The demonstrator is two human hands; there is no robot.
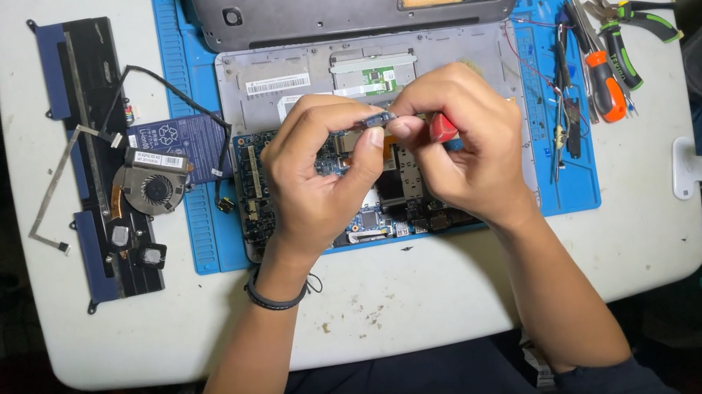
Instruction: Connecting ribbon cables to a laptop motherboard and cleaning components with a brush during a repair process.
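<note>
Laptop base (369, 78), opened and lidless, lies on one blue mat (192, 158) atop the white table (389, 306), its circuit board (253, 185) bare. Left of it rest one black frame strip (77, 91) and one cooling fan (150, 189); right, a screwdriver (605, 85) and pliers (627, 18). Above the board, the left hand (314, 179) pinches one small dark part (378, 118), possibly a connector, while the right hand (467, 143) pinches a red-handled tool (442, 127) against it. That part looks light, stiff and fragile; best gripped at its edges.
</note>
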